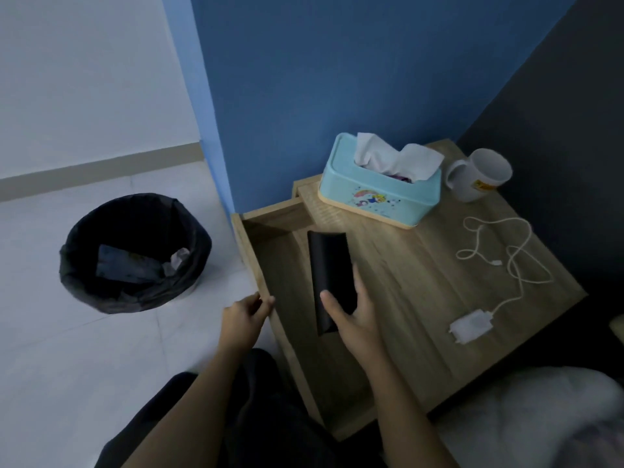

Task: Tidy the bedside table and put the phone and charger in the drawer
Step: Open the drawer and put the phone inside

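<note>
Phone (332, 280) pinched in right hand (354, 319) over open drawer (270, 231) | left hand (244, 315) gripping drawer front | lower it flat, don't drop | charger (471, 327) on table (405, 298) next

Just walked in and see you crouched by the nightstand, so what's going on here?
A person is tidying the bedside table. Their left hand grips the front edge of the open drawer, while the right hand holds the black phone over it, not yet set down. The white charger and its cable still lie on the tabletop, beside a tissue box and a mug. A lined bin stands on the floor.
</note>
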